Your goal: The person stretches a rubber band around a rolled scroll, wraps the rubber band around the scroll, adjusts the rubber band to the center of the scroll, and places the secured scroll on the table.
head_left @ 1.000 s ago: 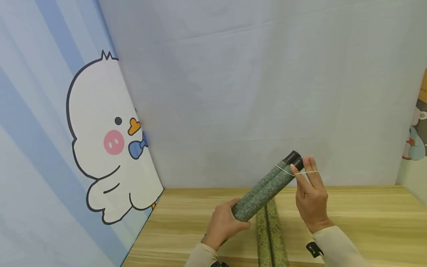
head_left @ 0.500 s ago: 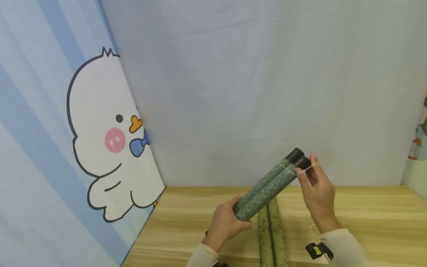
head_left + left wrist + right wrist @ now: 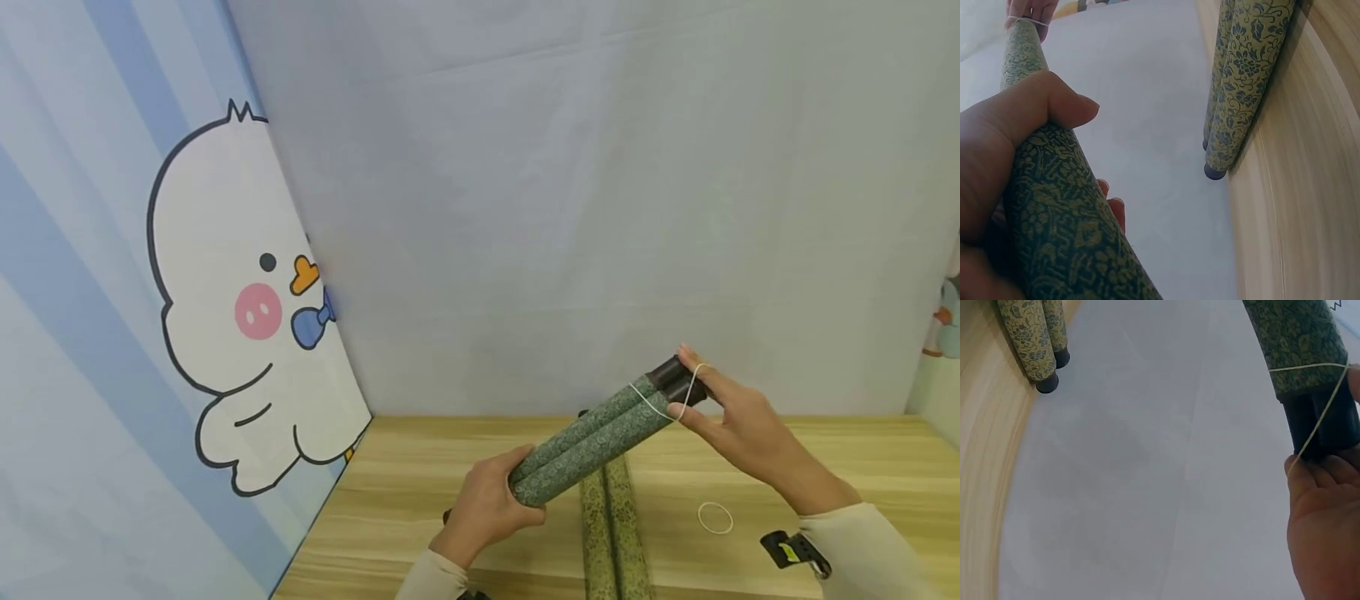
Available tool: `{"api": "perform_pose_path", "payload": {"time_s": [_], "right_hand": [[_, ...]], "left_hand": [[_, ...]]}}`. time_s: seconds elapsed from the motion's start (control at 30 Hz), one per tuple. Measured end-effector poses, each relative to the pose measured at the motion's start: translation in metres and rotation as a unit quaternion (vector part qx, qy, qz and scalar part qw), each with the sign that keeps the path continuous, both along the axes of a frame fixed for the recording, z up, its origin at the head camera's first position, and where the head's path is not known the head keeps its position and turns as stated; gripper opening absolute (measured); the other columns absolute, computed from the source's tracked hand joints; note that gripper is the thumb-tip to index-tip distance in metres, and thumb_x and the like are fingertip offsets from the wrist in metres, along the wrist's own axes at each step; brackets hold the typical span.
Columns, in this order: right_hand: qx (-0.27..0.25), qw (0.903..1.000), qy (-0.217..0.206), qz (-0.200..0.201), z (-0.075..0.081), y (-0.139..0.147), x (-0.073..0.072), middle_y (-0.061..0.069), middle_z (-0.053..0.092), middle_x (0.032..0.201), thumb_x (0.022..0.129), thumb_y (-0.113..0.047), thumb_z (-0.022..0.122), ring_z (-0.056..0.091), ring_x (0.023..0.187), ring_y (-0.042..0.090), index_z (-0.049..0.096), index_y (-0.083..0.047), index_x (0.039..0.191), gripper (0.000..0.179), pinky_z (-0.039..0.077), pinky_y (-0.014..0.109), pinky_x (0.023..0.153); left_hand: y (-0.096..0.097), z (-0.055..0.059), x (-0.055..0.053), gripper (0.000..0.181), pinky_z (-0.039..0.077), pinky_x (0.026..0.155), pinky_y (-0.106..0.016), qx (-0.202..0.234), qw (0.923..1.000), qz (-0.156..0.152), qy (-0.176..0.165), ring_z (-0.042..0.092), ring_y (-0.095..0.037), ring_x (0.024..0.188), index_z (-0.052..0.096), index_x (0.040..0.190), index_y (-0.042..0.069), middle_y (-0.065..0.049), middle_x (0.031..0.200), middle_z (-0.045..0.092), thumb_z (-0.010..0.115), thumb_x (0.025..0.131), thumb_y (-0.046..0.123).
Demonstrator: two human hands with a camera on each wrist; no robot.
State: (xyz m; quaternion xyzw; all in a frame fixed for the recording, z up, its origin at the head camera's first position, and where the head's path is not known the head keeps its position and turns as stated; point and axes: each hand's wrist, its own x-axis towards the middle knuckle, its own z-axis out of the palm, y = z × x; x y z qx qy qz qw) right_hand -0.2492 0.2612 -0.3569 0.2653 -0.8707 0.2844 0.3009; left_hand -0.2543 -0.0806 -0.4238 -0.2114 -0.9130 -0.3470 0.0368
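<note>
Counter (image 3: pixel 420 475): pale wood with streaky grain. On it, two yellow rolls (image 3: pixel 597 533) side by side, dark floral pattern, far ends toward the back edge; dark end caps (image 3: pixel 1215 171) clear in both wrist views. Right of the rolls, well apart, a thin white rubber band (image 3: pixel 700 517) lying flat in an oval. Behind, a plain grey sheet (image 3: pixel 562 208), faintly creased. At left, a blue-striped curtain (image 3: pixel 67 250) printed with a large white bird (image 3: pixel 217 200): black outline, pink cheek, orange beak. Far right, partly cut off, small printed figures (image 3: pixel 949 333).
</note>
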Motion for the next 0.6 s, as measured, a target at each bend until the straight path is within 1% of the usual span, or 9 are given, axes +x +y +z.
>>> {"api": "perform_pose_path", "payload": {"time_s": [0.03,0.1,0.17,0.27,0.33,0.4,0.5,0.57,0.6], "right_hand": [[0.008,0.9998,-0.015,0.004,0.003,0.002,0.001,0.027,0.043,0.151,0.094,-0.017,0.075,0.056,0.121,0.051,0.033,-0.007,0.159,0.078,0.049,0.04,0.098],[0.012,0.9987,-0.044,0.02,0.008,0.006,0.002,0.029,0.041,0.151,0.094,-0.017,0.075,0.056,0.12,0.052,0.031,-0.006,0.16,0.08,0.05,0.039,0.095],[0.013,0.9968,-0.069,0.037,0.013,0.01,0.002,0.031,0.041,0.151,0.093,-0.017,0.076,0.055,0.121,0.052,0.033,-0.005,0.159,0.08,0.049,0.024,0.096],[0.026,0.994,-0.087,0.062,0.019,0.013,0.001,0.032,0.044,0.148,0.09,-0.016,0.079,0.058,0.118,0.052,0.042,-0.001,0.153,0.075,0.051,0.019,0.092],[0.046,0.9932,-0.085,0.065,0.022,0.014,0.001,0.03,0.051,0.144,0.087,-0.018,0.082,0.063,0.114,0.048,0.049,0.001,0.148,0.072,0.057,0.036,0.088],[0.076,0.9918,-0.078,0.066,0.025,0.014,0.001,0.027,0.057,0.138,0.084,-0.022,0.085,0.064,0.113,0.046,0.056,0.001,0.142,0.069,0.054,0.054,0.088],[0.122,0.9881,-0.06,0.071,0.029,0.015,0.002,0.023,0.064,0.131,0.08,-0.029,0.088,0.065,0.113,0.044,0.062,-0.001,0.136,0.068,0.052,0.06,0.089],[0.152,0.9841,-0.048,0.08,0.033,0.016,0.002,0.02,0.067,0.127,0.079,-0.033,0.088,0.064,0.114,0.043,0.064,-0.002,0.134,0.068,0.052,0.059,0.089],[0.164,0.9818,-0.046,0.085,0.034,0.016,0.003,0.016,0.069,0.125,0.079,-0.034,0.088,0.066,0.111,0.039,0.065,-0.003,0.133,0.067,0.054,0.056,0.087]], "left_hand": [[-0.001,0.001,0.0,0.081,0.053,0.068,-0.031,-0.004,1.0,-0.002,0.005,0.066,-0.013,0.088,0.057,0.145,0.013,-0.007,0.12,0.069,0.089,0.071,0.017],[-0.002,0.001,0.0,0.081,0.053,0.068,-0.031,-0.01,0.9998,-0.009,0.013,0.066,-0.012,0.087,0.057,0.145,0.013,-0.007,0.12,0.069,0.089,0.07,0.017],[-0.004,0.002,0.0,0.082,0.054,0.069,-0.031,-0.018,0.9996,-0.013,0.019,0.066,-0.013,0.088,0.057,0.145,0.014,-0.007,0.121,0.069,0.089,0.071,0.017],[-0.008,0.003,0.0,0.082,0.055,0.07,-0.033,-0.03,0.999,-0.019,0.027,0.066,-0.014,0.09,0.057,0.146,0.014,-0.007,0.121,0.068,0.09,0.071,0.017],[-0.011,0.004,0.001,0.083,0.055,0.071,-0.032,-0.04,0.9985,-0.021,0.029,0.066,-0.013,0.089,0.056,0.146,0.015,-0.006,0.12,0.068,0.091,0.071,0.018],[-0.014,0.004,0.001,0.084,0.054,0.07,-0.032,-0.052,0.9977,-0.027,0.033,0.065,-0.012,0.089,0.056,0.146,0.014,-0.005,0.119,0.068,0.091,0.071,0.019],[-0.019,0.004,0.002,0.084,0.054,0.071,-0.031,-0.071,0.9962,-0.035,0.038,0.064,-0.01,0.089,0.056,0.147,0.015,-0.003,0.118,0.068,0.091,0.071,0.02],[-0.021,0.005,0.003,0.084,0.054,0.072,-0.032,-0.08,0.9951,-0.04,0.043,0.064,-0.011,0.091,0.056,0.147,0.017,-0.003,0.12,0.067,0.091,0.071,0.021],[-0.022,0.006,0.003,0.084,0.054,0.072,-0.032,-0.083,0.9947,-0.043,0.044,0.064,-0.012,0.092,0.055,0.147,0.017,-0.003,0.12,0.067,0.092,0.071,0.021]]}}
